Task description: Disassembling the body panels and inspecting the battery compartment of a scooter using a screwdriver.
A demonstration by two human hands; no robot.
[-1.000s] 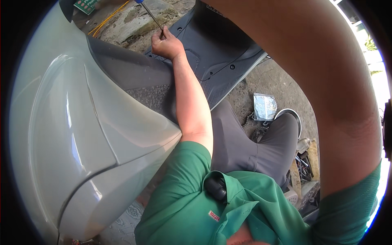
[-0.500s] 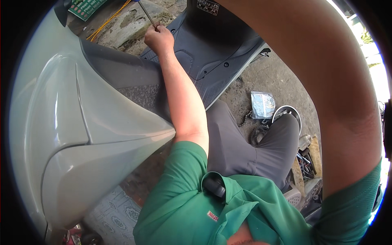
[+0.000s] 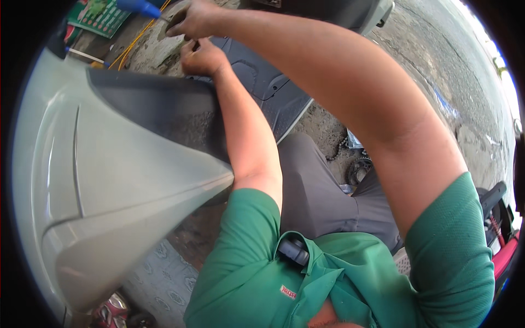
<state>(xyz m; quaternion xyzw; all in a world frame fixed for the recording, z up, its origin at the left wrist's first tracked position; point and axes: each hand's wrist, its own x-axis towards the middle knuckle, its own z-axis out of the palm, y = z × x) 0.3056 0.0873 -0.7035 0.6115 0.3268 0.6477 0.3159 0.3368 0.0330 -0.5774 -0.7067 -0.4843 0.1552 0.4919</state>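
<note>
- The ground (image 3: 322,124) around me is rough, grey-brown and gritty; to my right it meets a worn grey road surface (image 3: 432,49);
- ahead of me it bears 1 dark chain (image 3: 338,151), 1 dark round part (image 3: 359,170) near it, and 1 silvery packet (image 3: 354,140), of which I see only a piece;
- farther off to my left, 1 pale stone slab (image 3: 156,53) lies on it; yellow cord (image 3: 129,51) runs along the slab's left side;
- at my lower left, 1 pale patterned sheet (image 3: 162,281) lies flat.
</note>
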